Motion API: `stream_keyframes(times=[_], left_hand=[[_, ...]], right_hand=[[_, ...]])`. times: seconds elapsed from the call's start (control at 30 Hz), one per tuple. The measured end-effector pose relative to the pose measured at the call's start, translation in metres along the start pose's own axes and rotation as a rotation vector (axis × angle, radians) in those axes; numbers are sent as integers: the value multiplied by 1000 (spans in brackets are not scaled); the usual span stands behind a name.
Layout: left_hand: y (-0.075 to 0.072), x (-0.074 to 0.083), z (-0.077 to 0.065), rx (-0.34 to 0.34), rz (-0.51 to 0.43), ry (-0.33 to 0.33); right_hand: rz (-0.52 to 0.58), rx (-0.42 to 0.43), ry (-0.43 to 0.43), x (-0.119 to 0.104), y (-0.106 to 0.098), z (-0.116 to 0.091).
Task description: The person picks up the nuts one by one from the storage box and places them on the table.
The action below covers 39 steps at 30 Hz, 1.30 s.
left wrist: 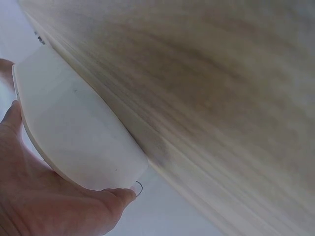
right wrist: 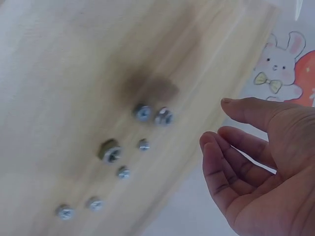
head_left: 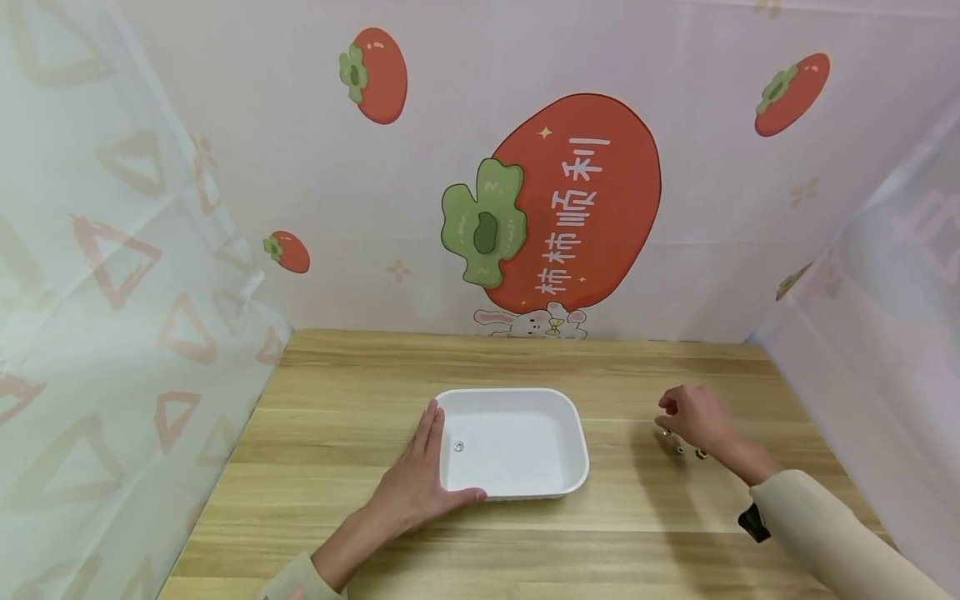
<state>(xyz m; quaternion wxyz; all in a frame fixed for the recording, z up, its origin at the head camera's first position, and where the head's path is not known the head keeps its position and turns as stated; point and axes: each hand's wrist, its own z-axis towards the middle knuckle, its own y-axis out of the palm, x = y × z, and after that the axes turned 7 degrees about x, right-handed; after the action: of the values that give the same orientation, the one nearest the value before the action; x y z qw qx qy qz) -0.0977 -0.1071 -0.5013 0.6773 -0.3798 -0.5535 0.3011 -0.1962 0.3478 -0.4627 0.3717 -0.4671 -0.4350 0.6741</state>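
My left hand [head_left: 420, 479] rests against the near-left corner of a white rectangular tray [head_left: 582, 454], its straight fingers along the left rim and thumb along the front one. A small metal nut [head_left: 458, 447] lies inside the tray, towards its left side. Off to the right, my right hand [head_left: 701, 417] hovers over metal nuts [head_left: 701, 454] and partly hides them from the head camera. The right wrist view shows its fingers loosely bent, thumb apart, nothing between them. Several nuts of different sizes lie scattered there; the largest nut [right wrist: 110, 151] looks darker at its side.
A wood-grain table [head_left: 360, 367] carries everything. Behind it stands a pale backdrop [head_left: 300, 167] printed with red persimmons and a rabbit, with similar sheets on both sides. A dark wrist device [head_left: 753, 523] shows under the right sleeve.
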Motion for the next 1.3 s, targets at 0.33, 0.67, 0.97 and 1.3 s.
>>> stream_keyframes(times=[0.33, 0.67, 0.97, 1.3], left_hand=[[0, 0, 1, 4, 17, 12], [1, -1, 1, 5, 24, 8], [1, 0, 0, 11, 20, 7], [2, 0, 1, 10, 31, 6]], right_hand=[[-32, -40, -64, -42, -17, 14], [-69, 13, -180, -86, -20, 31], [-62, -8, -293, -121, -14, 42], [-41, -139, -434, -161, -3, 52]])
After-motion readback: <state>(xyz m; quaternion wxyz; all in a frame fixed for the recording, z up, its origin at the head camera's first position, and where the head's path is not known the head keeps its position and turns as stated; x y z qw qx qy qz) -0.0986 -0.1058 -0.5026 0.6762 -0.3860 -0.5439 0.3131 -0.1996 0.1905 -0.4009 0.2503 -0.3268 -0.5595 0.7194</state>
